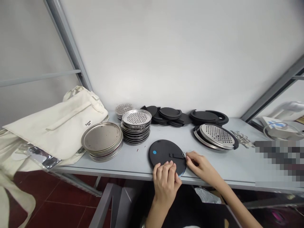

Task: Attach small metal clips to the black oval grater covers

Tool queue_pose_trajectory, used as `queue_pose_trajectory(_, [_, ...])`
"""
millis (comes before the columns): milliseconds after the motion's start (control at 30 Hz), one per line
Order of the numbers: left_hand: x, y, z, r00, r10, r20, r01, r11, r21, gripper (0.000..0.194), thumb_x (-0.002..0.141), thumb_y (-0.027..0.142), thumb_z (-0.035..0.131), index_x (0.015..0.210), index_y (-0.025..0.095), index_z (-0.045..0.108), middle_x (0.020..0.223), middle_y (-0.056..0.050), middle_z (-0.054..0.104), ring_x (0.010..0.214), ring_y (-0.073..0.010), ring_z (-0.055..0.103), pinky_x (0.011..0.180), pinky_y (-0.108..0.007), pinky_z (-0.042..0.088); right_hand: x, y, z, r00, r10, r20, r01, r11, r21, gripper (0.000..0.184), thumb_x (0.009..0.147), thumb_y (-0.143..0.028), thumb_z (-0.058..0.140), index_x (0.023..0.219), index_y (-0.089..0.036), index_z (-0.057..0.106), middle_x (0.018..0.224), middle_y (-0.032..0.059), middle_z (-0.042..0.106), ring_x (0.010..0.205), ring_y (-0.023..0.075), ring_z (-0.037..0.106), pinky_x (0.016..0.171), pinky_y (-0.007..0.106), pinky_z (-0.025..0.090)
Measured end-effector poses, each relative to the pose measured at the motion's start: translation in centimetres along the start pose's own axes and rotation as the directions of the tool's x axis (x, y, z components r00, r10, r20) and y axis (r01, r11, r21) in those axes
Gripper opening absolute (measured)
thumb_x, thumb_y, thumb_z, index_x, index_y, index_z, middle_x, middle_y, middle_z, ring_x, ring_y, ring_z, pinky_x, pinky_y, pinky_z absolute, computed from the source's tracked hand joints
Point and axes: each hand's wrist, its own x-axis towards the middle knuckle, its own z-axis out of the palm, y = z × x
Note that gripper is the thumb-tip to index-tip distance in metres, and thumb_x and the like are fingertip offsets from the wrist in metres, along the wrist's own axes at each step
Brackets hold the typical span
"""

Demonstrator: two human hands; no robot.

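Note:
A round black disc [166, 150] with a blue dot and a narrow black strip lies near the table's front edge. My left hand [166, 177] rests on its near side, fingers laid across the top and nothing grasped. At the disc's right edge, my right hand [199, 164] pinches a small wire ring [184, 155] by the end of the strip; the fingertips partly hide it. To the right sits a perforated metal plate [217, 136] on a black holder [235, 143]. A pile of small metal pieces [242, 138] lies beyond it.
Left on the grey table [173, 134] are a stack of plain metal plates [102, 137] and a taller stack of perforated plates [136, 118]. Black round parts [169, 113] line the wall. A cream bag [64, 120] covers the left end; grey frame posts [68, 44] flank the table.

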Motion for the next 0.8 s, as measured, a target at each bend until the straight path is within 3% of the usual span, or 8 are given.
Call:
queue_pose_trajectory(667, [0.39,0.14,0.01,0.999,0.016,-0.039,-0.014,0.999,0.036,0.024,0.088,0.011,0.042,0.096,0.018,0.063,0.093,-0.004,0.070,0.090,-0.0164,0.062,0.095,-0.036,0.035,-0.04,-0.06,-0.26,1.000,-0.027,-0.001,0.027,0.998,0.053,0.032,0.091,-0.026,0.033,0.061,-0.023,0.021,0.056,-0.0038,0.031,0.062,0.0164,0.043,0.058,0.028,0.034])
queue_pose_trajectory(800, [0.35,0.08,0.04,0.999,0.018,-0.033,-0.017,0.999,0.041,0.025,0.089,0.012,0.042,0.098,0.018,0.063,0.094,-0.004,0.070,0.090,-0.0167,0.062,0.095,-0.036,0.035,-0.04,-0.12,-0.23,1.000,-0.027,-0.007,0.027,0.997,0.065,0.031,0.092,-0.028,0.033,0.062,-0.023,0.025,0.057,-0.0030,0.036,0.063,0.0167,0.045,0.059,0.028,0.035])
